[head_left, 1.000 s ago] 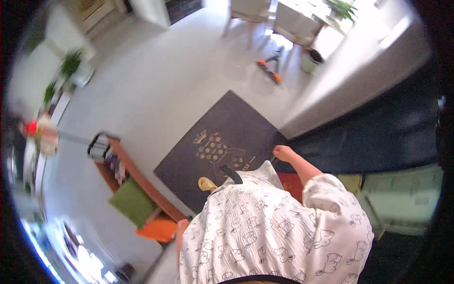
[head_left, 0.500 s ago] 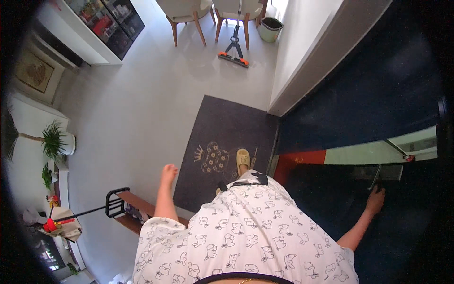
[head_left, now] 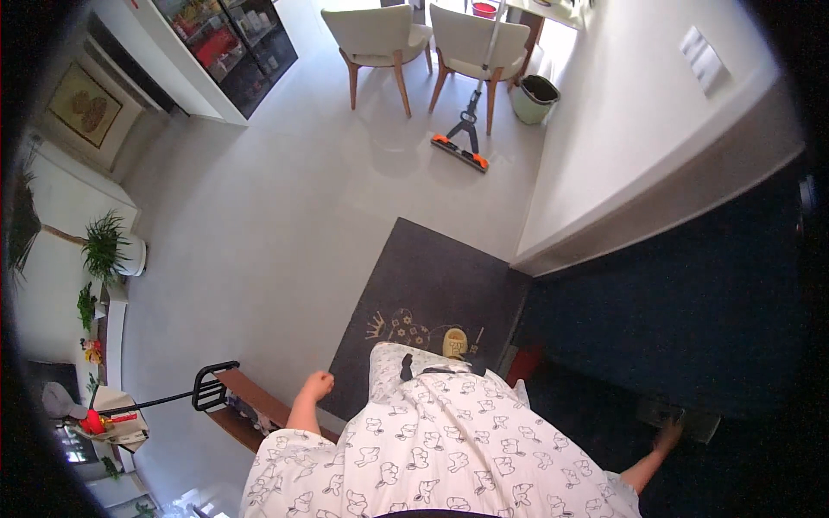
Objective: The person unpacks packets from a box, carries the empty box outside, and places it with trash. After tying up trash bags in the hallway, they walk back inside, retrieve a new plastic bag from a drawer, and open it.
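Observation:
My right hand (head_left: 667, 434) reaches out to the dark door (head_left: 665, 302), its fingers at the door handle (head_left: 663, 413), dim and slightly blurred. A metal plate (head_left: 705, 427) shows beside it. Low along the door's edge, a patch of red (head_left: 523, 366) is visible. Out to the left, my left hand (head_left: 319, 385) hangs over the floor with its fingers curled in and nothing seen in them. One foot in a yellow slipper (head_left: 454, 343) stands on the dark doormat (head_left: 414, 268), which carries a gold pattern.
A brown bench with a black metal frame (head_left: 207, 386) stands left of my left hand. Farther off are a flat mop (head_left: 459, 154), two pale chairs (head_left: 371, 34) and a green bin (head_left: 534, 101). Potted plants (head_left: 105, 246) line the left wall; a white wall (head_left: 639, 129) borders the door.
The door has swung nearly closed, so the bright gap is gone. My right hand has moved toward me with the handle. The view has shifted, and the left fingers look more curled.

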Demonstrator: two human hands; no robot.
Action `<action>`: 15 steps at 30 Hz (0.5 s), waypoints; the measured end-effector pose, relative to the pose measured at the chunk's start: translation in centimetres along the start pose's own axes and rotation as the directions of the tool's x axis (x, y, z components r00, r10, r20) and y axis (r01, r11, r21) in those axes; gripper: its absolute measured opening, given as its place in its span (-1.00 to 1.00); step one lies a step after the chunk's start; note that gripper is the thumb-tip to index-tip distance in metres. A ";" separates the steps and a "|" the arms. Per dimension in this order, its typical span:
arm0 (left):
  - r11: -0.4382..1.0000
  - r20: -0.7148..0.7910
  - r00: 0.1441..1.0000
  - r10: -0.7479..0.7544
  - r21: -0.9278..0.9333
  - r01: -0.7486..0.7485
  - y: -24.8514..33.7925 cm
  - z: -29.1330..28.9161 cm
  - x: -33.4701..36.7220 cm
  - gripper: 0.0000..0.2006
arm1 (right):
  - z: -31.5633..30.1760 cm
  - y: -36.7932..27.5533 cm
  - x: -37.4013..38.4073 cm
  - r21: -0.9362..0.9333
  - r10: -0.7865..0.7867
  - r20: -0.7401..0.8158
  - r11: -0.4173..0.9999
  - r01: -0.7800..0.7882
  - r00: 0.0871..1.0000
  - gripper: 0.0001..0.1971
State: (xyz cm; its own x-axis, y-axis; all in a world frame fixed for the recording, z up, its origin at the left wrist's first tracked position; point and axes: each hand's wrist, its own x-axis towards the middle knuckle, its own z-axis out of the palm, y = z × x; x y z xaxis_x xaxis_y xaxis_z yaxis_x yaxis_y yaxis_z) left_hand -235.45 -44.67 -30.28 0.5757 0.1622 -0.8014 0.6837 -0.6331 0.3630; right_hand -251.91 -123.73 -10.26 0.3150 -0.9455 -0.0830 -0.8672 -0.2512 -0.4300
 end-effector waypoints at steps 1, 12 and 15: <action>0.992 0.077 0.989 -0.125 0.021 0.124 -1.6 -0.7 1.1 -0.75 | -0.8 0.4 -0.3 -0.091 0.025 -0.038 0.995 -0.029 0.999 -0.48; 0.988 0.023 0.988 0.152 -0.037 -0.151 6.2 -12.8 16.5 -0.73 | 4.8 -5.0 -9.1 -0.502 0.184 -0.221 0.821 -0.273 0.958 -0.58; 0.965 0.042 0.964 0.262 -0.024 -0.261 12.2 -19.7 19.8 -0.70 | 8.1 -13.1 -15.6 -0.393 0.273 -0.461 0.790 -0.471 0.844 -0.60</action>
State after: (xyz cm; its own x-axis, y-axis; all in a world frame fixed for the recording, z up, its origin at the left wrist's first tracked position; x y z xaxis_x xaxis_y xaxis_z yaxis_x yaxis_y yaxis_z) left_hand -206.87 -34.27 -32.34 0.7156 -0.0413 -0.6973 0.5201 -0.6349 0.5713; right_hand -242.37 -104.03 -10.59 -0.1491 -0.9624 0.2269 -0.9849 0.1650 0.0527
